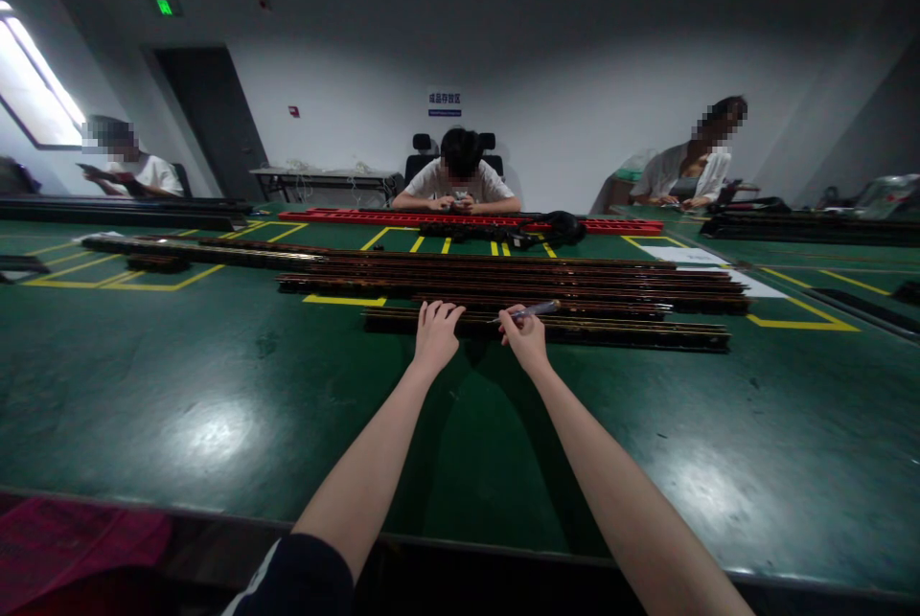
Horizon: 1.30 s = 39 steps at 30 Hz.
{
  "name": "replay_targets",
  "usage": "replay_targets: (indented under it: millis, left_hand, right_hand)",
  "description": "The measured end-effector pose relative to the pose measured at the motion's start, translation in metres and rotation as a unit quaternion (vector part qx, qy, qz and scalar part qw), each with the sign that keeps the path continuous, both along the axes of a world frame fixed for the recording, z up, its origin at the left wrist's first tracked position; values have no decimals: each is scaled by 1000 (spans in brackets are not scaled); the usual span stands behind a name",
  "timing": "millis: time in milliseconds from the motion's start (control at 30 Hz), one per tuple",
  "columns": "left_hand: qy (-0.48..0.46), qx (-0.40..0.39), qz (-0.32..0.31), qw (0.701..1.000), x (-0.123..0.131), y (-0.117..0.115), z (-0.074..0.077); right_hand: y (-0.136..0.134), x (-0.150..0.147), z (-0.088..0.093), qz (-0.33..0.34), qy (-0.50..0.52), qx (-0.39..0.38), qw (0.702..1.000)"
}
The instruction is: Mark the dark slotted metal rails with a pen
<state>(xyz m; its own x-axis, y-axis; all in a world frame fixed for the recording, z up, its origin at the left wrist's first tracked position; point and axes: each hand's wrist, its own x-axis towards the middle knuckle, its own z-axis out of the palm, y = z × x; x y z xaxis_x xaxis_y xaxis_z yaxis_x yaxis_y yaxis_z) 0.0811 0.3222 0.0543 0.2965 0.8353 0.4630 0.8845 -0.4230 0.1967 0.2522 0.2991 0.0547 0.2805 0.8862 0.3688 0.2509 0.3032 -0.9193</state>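
A long dark rail with thin brass-coloured edges lies across the green table in front of me. My left hand rests on its left part, fingers curled over it and gripping it. In my right hand is a slim screwdriver with a translucent bluish handle, gripped like a pen. Its thin shaft points left, down toward the rail between my hands; whether the tip touches is too small to tell. Just behind lies a bundle of similar reddish-brown rails.
Farther back are a long red ladder-like rail and a coiled black cable. White sheets lie at right among yellow tape markings. Dark rails lie at far left. Three people sit across the table.
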Motion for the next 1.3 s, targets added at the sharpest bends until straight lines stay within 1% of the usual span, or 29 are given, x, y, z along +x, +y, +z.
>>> replay_targets:
  millis: [167,433,667,900,1033,1233,1300]
  left_hand:
    - [10,-6,1,1000,1,-2,3]
    - [10,-1,2,1000,2,-2,3]
    - [-2,7,1,1000,2,-2,2]
    - [-10,2,26,1000,0,-1,4]
    - [-15,10,21,1000,0,-1,4]
    - [-22,4,-6,1000,-1,-3,5]
    - [-24,7,-7,1000,-1,-3,6]
  right_hand:
    - [2,-1,-1,25,17,7,1000]
    - [1,2,1,31,7,1,999]
    - [2,3,-1,42,18,-3,999]
    - [2,-3,-1,68,12,-11,998]
    - [0,-5,1,51,33,-11,998]
    - [0,-3,1,-11,58,-11,998]
    - [0,-3,1,-14,62,-14,998]
